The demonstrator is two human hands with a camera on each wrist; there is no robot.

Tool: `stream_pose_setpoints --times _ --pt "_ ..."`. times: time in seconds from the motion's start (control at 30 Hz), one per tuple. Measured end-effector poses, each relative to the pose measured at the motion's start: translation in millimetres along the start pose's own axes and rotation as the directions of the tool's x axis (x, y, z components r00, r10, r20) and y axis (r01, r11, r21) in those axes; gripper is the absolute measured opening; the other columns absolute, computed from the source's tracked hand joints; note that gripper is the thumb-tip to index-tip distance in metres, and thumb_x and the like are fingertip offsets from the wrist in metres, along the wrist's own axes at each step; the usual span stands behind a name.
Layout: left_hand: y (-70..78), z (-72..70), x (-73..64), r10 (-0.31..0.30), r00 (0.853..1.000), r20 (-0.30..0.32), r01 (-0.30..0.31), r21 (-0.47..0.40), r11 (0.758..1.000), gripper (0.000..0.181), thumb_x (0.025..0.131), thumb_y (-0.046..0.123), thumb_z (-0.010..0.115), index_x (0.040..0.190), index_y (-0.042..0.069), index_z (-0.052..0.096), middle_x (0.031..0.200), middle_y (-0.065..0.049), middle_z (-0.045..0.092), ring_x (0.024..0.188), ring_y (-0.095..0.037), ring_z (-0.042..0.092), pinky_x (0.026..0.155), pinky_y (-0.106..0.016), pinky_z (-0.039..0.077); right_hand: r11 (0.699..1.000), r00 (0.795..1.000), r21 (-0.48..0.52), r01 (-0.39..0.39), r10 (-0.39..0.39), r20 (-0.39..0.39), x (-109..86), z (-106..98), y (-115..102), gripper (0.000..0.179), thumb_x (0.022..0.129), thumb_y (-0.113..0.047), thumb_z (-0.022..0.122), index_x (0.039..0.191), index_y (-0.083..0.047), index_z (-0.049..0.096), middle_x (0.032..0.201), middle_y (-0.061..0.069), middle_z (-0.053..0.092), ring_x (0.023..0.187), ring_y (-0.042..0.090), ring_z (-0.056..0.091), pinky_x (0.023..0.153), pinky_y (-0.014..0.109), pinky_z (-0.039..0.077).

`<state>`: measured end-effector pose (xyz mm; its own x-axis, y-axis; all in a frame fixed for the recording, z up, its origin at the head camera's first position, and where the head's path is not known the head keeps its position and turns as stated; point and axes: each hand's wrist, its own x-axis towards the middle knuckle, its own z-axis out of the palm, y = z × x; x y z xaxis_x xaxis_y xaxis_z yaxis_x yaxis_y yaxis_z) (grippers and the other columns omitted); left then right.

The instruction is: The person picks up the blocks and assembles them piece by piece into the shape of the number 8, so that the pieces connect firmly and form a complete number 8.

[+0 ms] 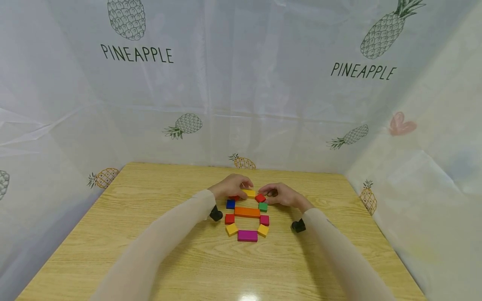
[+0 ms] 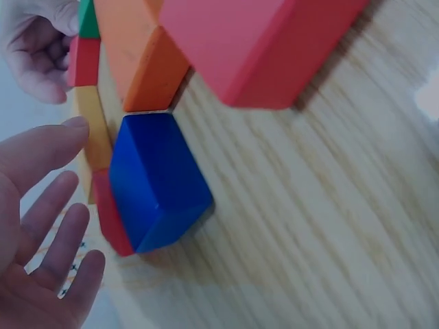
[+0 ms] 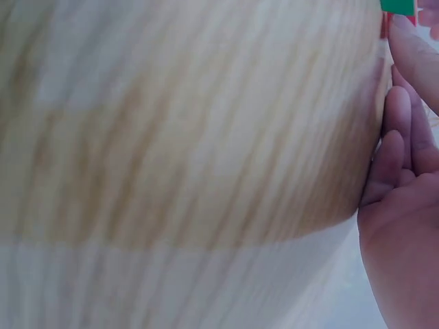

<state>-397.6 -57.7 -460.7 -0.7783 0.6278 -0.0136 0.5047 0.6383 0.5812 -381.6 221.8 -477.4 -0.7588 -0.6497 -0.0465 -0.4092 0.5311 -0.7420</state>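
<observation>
Colored wooden blocks form a rounded outline on the table. My left hand [image 1: 235, 186] is at its far side, over a red block [image 2: 110, 216] that it partly covers in the head view. Its thumb tip overlaps the yellow block [image 1: 249, 193] at the top, and the other fingers stay loosely spread. From the right, my right hand [image 1: 283, 195] pinches a small tilted red block [image 1: 260, 198] between thumb and forefinger. Just below that block lies a green block [image 1: 263, 207]. A blue block [image 1: 230, 204] sits on the left side, near my left wrist.
An orange bar [image 1: 247, 212] crosses the outline's middle. Lower down are a red block [image 1: 229, 219], a magenta block [image 1: 265, 220], two yellow blocks [image 1: 232, 229] and a long magenta block [image 1: 247, 235]. A pineapple-printed sheet [image 1: 248, 83] surrounds the wooden table [image 1: 180, 259].
</observation>
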Motion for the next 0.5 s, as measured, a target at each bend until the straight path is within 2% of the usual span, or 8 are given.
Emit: stream_pose_setpoints --times 0.13,0.27,0.5 --pt "-0.8 -5.1 -5.4 -0.001 1.000 -0.020 0.000 -0.019 1.000 0.048 0.094 0.018 0.083 0.140 0.013 0.068 0.137 -0.008 0.068 0.124 -0.028 0.064 0.106 -0.044 0.053 0.999 1.000 0.037 -0.030 0.030 -0.007 -3.1 -1.1 -1.3 0.042 0.100 -0.005 0.072 0.142 -0.003 0.065 0.138 0.014 0.068 0.120 0.029 0.064 0.108 0.043 0.051" --pt "-0.4 -13.3 -17.2 0.018 0.999 -0.052 -0.019 -0.025 1.000 0.051 0.098 0.016 0.078 0.146 0.010 0.063 0.145 -0.010 0.063 0.131 -0.035 0.059 0.109 -0.050 0.050 0.996 0.998 0.064 -0.054 0.055 -0.014 -7.2 -2.1 -4.0 0.042 0.101 -0.008 0.072 0.143 -0.004 0.064 0.141 0.016 0.066 0.121 0.031 0.064 0.109 0.048 0.050" --pt "-5.6 -32.4 -46.1 0.007 0.985 -0.173 -0.009 -0.008 1.000 0.054 0.098 0.024 0.079 0.149 0.016 0.061 0.152 -0.005 0.058 0.135 -0.040 0.055 0.109 -0.053 0.049 0.999 0.996 0.013 -0.050 0.051 -0.072 -20.7 -7.9 -11.3 0.043 0.104 -0.013 0.070 0.145 -0.002 0.062 0.147 0.020 0.060 0.126 0.039 0.063 0.107 0.053 0.051"
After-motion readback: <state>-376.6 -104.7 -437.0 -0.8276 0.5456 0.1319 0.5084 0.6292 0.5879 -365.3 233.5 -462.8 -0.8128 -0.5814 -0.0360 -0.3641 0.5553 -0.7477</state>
